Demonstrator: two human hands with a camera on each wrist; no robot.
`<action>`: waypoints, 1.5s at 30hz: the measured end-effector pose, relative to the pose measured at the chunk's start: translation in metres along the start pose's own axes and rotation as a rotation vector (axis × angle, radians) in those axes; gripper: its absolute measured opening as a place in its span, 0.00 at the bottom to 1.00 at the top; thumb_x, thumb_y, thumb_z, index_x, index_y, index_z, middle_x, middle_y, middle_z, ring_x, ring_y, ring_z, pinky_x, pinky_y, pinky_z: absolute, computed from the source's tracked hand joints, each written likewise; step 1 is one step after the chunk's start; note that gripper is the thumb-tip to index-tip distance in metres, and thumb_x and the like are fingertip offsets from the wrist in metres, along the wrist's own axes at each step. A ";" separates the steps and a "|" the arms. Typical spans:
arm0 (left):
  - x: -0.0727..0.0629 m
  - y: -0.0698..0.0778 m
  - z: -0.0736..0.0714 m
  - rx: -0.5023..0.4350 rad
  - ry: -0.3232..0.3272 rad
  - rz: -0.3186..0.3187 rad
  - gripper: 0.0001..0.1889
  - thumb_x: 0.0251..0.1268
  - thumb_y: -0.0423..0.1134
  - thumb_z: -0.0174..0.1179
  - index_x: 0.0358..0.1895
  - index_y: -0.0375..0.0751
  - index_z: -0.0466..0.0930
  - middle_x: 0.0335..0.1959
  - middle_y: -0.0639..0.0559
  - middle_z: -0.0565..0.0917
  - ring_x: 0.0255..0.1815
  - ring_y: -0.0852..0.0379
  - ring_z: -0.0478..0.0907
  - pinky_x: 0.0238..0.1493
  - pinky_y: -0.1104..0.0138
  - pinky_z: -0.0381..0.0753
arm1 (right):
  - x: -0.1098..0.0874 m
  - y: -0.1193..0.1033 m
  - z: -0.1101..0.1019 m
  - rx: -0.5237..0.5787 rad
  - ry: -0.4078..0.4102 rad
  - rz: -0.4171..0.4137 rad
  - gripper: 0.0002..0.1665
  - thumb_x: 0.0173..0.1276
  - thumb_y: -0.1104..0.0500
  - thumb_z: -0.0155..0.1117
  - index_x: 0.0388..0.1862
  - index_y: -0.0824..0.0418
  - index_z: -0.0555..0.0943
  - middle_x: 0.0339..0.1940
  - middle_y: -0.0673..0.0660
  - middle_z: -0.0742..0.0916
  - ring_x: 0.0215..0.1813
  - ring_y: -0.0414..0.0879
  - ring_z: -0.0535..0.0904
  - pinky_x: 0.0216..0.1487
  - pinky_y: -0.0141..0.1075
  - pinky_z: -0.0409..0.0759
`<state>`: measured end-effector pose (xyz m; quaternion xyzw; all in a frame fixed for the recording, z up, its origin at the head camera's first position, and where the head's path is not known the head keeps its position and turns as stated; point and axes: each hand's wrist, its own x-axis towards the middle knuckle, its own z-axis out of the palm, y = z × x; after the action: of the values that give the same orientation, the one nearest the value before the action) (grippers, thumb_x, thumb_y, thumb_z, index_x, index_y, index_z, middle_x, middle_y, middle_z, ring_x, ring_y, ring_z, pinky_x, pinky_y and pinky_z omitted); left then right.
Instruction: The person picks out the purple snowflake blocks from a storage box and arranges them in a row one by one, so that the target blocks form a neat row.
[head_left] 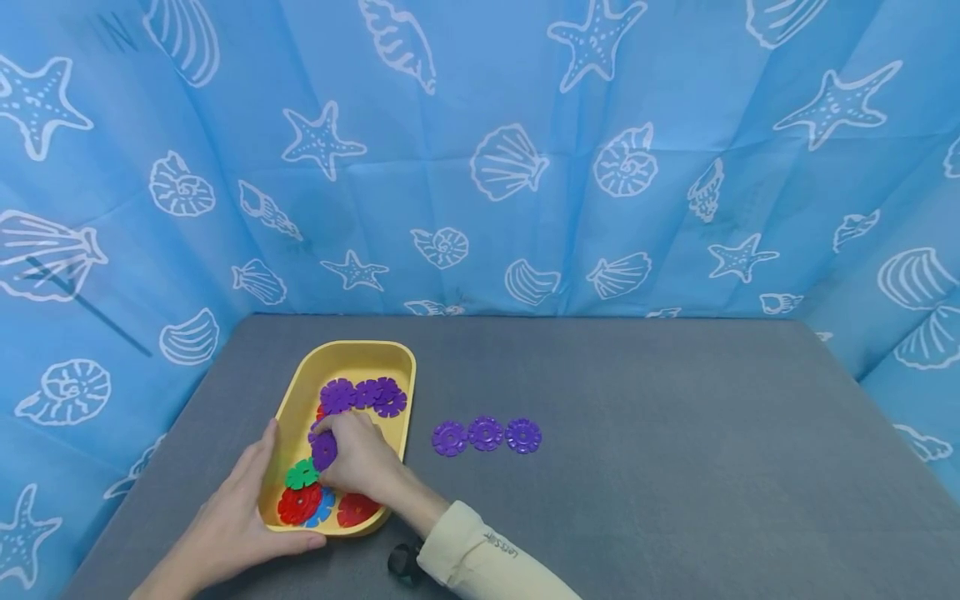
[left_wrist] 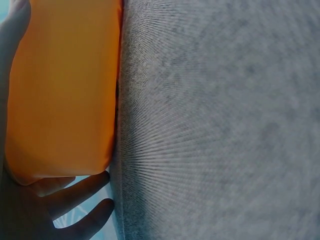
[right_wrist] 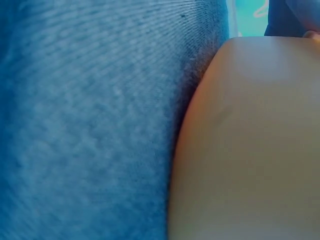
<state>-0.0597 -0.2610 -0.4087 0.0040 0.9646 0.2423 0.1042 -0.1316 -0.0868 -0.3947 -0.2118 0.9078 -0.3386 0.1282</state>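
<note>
A yellow tray on the table holds several notched plastic discs. My left hand rests against its near-left corner, fingers along the left side and thumb along the front; its fingers look fairly straight in the left wrist view. Inside the tray, my right hand pinches a purple disc between thumb and fingers. Around it lie a green disc, a red disc, a blue disc and more purple discs. The right wrist view shows only the tray's outer wall, not the fingers.
Right of the tray, three purple discs lie in a row on the grey tabletop. A small black object is by the right sleeve. A blue shell-print curtain stands behind and at both sides.
</note>
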 end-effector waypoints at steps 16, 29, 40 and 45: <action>-0.002 0.000 0.001 -0.007 0.020 0.023 0.77 0.43 0.69 0.76 0.83 0.42 0.27 0.71 0.35 0.62 0.60 0.44 0.74 0.43 0.58 0.88 | -0.014 -0.002 -0.017 0.043 0.142 -0.184 0.32 0.58 0.52 0.82 0.62 0.49 0.83 0.51 0.45 0.87 0.48 0.31 0.79 0.48 0.21 0.79; -0.003 0.002 0.001 -0.007 0.026 0.000 0.78 0.40 0.72 0.75 0.84 0.47 0.25 0.70 0.37 0.62 0.60 0.44 0.72 0.43 0.55 0.88 | -0.046 0.029 -0.061 0.107 0.133 -0.207 0.31 0.59 0.51 0.80 0.62 0.51 0.82 0.54 0.48 0.86 0.51 0.35 0.80 0.51 0.25 0.81; -0.003 0.003 0.000 0.007 0.005 -0.024 0.79 0.40 0.73 0.74 0.83 0.47 0.23 0.72 0.35 0.60 0.61 0.41 0.70 0.46 0.49 0.88 | -0.079 0.066 -0.103 0.106 0.208 -0.207 0.31 0.58 0.54 0.81 0.61 0.54 0.82 0.49 0.50 0.87 0.46 0.39 0.80 0.44 0.27 0.80; -0.002 0.002 0.000 -0.008 -0.013 -0.037 0.79 0.40 0.73 0.74 0.83 0.49 0.21 0.73 0.35 0.58 0.62 0.40 0.69 0.46 0.50 0.88 | -0.093 0.088 -0.119 0.082 0.270 -0.183 0.30 0.56 0.56 0.82 0.58 0.54 0.83 0.46 0.50 0.87 0.45 0.39 0.81 0.44 0.29 0.81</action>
<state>-0.0578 -0.2597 -0.4076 -0.0124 0.9628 0.2443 0.1151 -0.1210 0.0835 -0.3575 -0.2407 0.8792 -0.4109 -0.0176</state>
